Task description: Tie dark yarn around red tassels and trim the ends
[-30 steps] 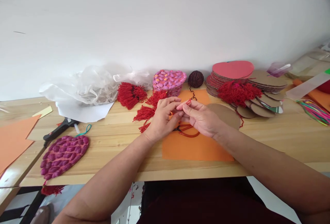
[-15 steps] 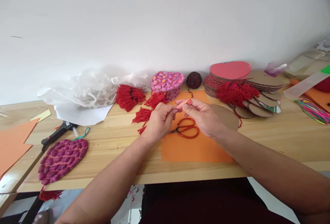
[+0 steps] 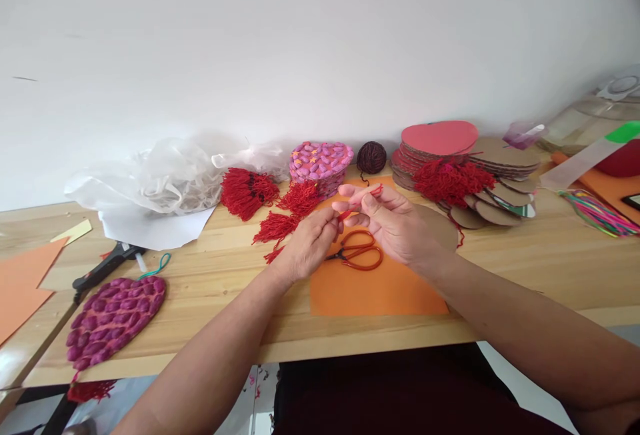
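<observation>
A piece of red yarn (image 3: 376, 191) runs between my two hands above the table. My left hand (image 3: 311, 240) is closed, pinching the yarn at its thumb and fingertips. My right hand (image 3: 403, 227) grips it between thumb and index finger, the other fingers partly spread. Below them, scissors (image 3: 351, 249) with orange-red handles lie on an orange sheet (image 3: 380, 295); my left hand covers their tips. Just beyond the left hand lie red yarn tassels (image 3: 274, 227). A round cardboard piece (image 3: 440, 225) sits partly hidden behind my right hand.
At the back stand decorated hearts (image 3: 321, 160), a dark yarn ball (image 3: 371, 157) and stacked red-topped cardboard (image 3: 440, 138) near a red yarn bunch (image 3: 453, 180). To the left are a plastic bag (image 3: 150, 175), a glue gun (image 3: 107, 267) and a purple heart (image 3: 117, 318). Colourful cords (image 3: 595, 211) lie right.
My right hand's fingers have spread from their tighter pinch, and a stretch of red yarn now shows between the hands. The view has shifted slightly.
</observation>
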`<state>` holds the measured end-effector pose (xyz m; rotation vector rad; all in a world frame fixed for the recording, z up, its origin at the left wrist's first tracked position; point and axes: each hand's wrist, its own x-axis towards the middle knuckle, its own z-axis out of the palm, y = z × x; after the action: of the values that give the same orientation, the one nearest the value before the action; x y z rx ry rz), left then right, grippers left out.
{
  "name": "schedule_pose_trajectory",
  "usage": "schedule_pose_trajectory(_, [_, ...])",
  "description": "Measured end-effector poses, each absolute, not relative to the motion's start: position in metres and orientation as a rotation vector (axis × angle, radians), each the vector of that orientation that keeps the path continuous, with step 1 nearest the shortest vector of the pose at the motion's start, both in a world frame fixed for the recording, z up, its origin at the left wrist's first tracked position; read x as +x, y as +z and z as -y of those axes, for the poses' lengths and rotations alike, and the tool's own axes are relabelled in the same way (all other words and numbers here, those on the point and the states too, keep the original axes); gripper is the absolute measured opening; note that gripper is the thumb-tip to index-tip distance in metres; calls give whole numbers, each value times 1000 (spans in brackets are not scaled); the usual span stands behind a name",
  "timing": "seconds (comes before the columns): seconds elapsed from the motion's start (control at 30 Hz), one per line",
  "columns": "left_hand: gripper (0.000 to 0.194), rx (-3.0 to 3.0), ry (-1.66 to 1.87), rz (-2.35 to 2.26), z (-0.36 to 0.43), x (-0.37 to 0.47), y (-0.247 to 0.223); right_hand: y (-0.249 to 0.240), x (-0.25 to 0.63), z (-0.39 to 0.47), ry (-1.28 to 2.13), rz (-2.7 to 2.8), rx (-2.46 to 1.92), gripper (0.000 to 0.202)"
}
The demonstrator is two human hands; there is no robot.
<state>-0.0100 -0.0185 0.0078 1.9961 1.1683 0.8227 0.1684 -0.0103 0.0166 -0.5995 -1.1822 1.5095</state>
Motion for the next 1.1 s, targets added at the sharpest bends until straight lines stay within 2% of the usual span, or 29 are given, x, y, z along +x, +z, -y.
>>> schedule_pose_trajectory(0.27, [22, 2016, 702, -1246, 15, -15, 7, 23, 174, 7, 1461, 1133, -640, 27])
schedule_pose_trajectory(0.37, [13, 1814, 1023, -1321, 11, -17, 7, 20, 175, 5, 1445, 1154, -686, 27])
schedule_pose_trajectory(0.47, [18, 1455, 1315, -1031, 12, -18, 9, 13, 171, 6, 1530, 1193, -695, 25])
schedule_pose_trajectory(0.57, [31, 1263, 1217, -725, 15, -15, 9, 5, 165, 10, 1615, 1200, -669, 25])
schedule_pose_trajectory(0.7, [51, 1237, 1014, -627, 20, -8, 3, 0, 159, 15, 1655, 1242, -686, 25])
schedule_pose_trajectory(0.77, [47, 1288, 998, -667, 20, -5, 0, -1, 158, 15, 1679, 1244, -670, 26])
schedule_pose_trajectory(0.87, [25, 1375, 1007, -767, 18, -4, 0, -1, 160, 13, 1724, 1219, -610, 26])
schedule_pose_trajectory(1.1, [33, 1349, 935, -969, 15, -7, 0, 2, 163, 8, 1676, 1156, -612, 26])
